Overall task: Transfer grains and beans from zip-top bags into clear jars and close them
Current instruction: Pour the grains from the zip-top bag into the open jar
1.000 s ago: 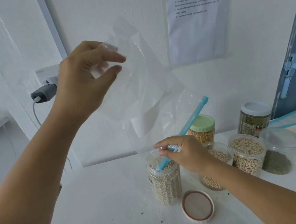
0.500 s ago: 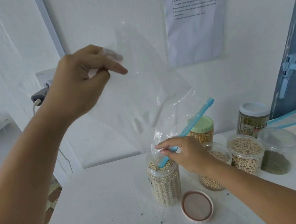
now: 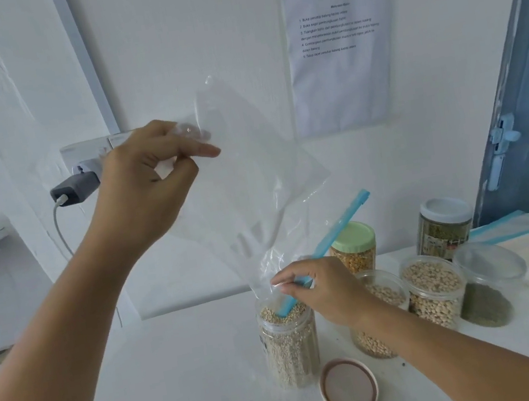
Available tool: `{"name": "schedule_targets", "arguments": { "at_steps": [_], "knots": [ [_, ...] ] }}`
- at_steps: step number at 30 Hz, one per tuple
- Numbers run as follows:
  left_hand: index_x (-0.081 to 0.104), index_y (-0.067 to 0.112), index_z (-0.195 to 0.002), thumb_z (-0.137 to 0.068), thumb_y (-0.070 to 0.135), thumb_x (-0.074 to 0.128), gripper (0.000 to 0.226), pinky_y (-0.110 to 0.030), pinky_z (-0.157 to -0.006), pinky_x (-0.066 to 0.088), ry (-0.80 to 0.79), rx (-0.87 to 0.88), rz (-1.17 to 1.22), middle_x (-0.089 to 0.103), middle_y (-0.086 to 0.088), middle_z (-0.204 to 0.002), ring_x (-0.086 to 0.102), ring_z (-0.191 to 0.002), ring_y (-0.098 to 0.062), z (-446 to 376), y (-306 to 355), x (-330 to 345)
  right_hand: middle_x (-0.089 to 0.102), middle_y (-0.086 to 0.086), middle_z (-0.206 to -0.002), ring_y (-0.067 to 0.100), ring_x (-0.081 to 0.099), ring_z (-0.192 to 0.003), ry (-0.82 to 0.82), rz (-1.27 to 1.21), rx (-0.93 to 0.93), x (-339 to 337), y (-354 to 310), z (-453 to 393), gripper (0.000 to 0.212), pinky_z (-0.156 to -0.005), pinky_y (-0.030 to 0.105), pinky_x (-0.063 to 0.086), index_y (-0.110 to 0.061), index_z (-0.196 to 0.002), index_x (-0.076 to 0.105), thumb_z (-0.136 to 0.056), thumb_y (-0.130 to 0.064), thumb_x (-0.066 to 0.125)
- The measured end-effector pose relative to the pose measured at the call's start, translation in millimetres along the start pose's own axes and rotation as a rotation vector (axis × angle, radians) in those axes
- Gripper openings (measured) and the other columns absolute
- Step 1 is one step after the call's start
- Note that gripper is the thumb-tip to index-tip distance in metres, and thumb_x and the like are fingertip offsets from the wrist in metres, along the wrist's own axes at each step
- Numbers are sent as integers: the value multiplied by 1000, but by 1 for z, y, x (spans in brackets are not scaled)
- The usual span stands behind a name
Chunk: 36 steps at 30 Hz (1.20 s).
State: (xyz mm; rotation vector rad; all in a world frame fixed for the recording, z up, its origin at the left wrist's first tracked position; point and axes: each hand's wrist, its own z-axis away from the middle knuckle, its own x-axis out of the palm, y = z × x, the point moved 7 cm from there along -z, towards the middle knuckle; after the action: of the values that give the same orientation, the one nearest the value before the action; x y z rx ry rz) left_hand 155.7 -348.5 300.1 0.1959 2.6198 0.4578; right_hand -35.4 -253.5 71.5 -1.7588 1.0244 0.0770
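Lid [image 3: 349,387] lying loose on worktop [image 3: 181,386], nearest, just beside open jar [image 3: 290,345] of grain, filled to the rim. Right hand [image 3: 322,290] pinching the blue zip strip [image 3: 335,241] at the bag mouth, strip end dipped into the jar opening. Left hand [image 3: 149,184] up high, thumb and fingers pinching a bottom corner of the clear bag [image 3: 252,174], which looks empty, hanging mouth-down. Best move, by judgement: keep mouth centred inside the rim, give a small shake or flick for stragglers, lift straight out, then screw lid on; jar is brim-full, so spill risk if strip drags across the grain. Behind: two open jars of beans [image 3: 433,291], a lidded tub of green stuff [image 3: 488,289], green-capped jar [image 3: 354,248], white-capped jar [image 3: 443,224], more bags [image 3: 503,226] by the wall. Versus a second ago: left hand lower and further left, bag stretched flatter and slacker, white bulge in it gone; right hand, jar, lid unchanged.
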Motion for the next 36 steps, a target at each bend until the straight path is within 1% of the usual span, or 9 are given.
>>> {"name": "schedule_targets", "arguments": {
  "at_steps": [4, 8, 13, 17, 21, 24, 27, 32, 36],
  "knots": [
    [75, 40, -94, -92, -7, 57, 50, -4, -97, 39, 5, 20, -23, 69, 21, -113, 60, -114, 11, -1, -1, -1, 77, -15, -105, 5, 71, -101, 0, -8, -5, -3, -3, -2, 19, -90, 25, 59, -29, -109, 81, -94, -18, 76],
    [76, 37, -97, -92, -6, 56, 48, -7, -103, 40, 31, 56, -51, 70, 17, -114, 61, -116, 10, -3, -1, -4, 75, -22, -107, 0, 68, -107, -57, -13, -23, 0, -10, 1, 29, -97, 17, 53, -27, -114, 80, -98, -6, 68],
    [79, 28, -102, -92, -6, 56, 42, -9, -105, 41, 39, 76, -66, 72, 8, -116, 62, -119, 6, -5, -2, -4, 78, -13, -103, 4, 73, -97, 4, -65, -5, 0, -7, -2, 18, -88, 20, 58, -26, -109, 82, -93, -20, 78],
    [77, 30, -103, -92, -5, 57, 42, -10, -105, 42, 35, 78, -70, 71, 11, -114, 62, -117, 6, -4, -3, 0, 77, -15, -109, 2, 69, -106, -37, -40, -7, 3, -7, -1, 23, -95, 20, 55, -26, -114, 80, -96, -14, 73],
    [77, 29, -104, -92, -4, 57, 41, -12, -105, 43, 33, 88, -77, 71, 11, -115, 64, -117, 2, -5, -4, 1, 78, -18, -94, 4, 74, -88, 34, -79, 28, -3, -3, -1, 13, -83, 23, 60, -27, -100, 83, -89, -21, 82],
    [78, 26, -106, -92, -4, 56, 40, -14, -106, 44, 48, 98, -77, 72, 6, -117, 64, -117, 1, -9, -3, -2, 78, -16, -107, 3, 71, -103, 2, -106, 26, -3, -2, -2, 22, -93, 20, 56, -32, -110, 81, -96, -17, 74],
    [79, 21, -107, -91, -4, 55, 38, -17, -107, 45, 74, 114, -91, 73, 2, -119, 65, -119, -4, -19, -2, -11, 74, -22, -117, 0, 63, -118, -6, -133, 1, -5, -2, -1, 32, -101, 16, 49, -35, -114, 79, -100, -9, 66],
    [79, 19, -108, -90, -5, 54, 38, -17, -106, 46, 100, 107, -76, 73, -2, -118, 66, -118, -5, -26, -3, -17, 76, -19, -107, 5, 69, -105, 6, -104, 15, -5, 4, 1, 24, -95, 23, 56, -28, -112, 81, -97, -12, 71],
    [79, 21, -106, -89, -5, 54, 39, -16, -106, 45, 88, 102, -77, 73, -1, -118, 66, -117, -4, -23, -4, -8, 79, -16, -100, 3, 72, -96, 28, -107, 22, -5, 0, -6, 16, -87, 20, 58, -23, -106, 83, -93, -15, 77]
  ]
}}
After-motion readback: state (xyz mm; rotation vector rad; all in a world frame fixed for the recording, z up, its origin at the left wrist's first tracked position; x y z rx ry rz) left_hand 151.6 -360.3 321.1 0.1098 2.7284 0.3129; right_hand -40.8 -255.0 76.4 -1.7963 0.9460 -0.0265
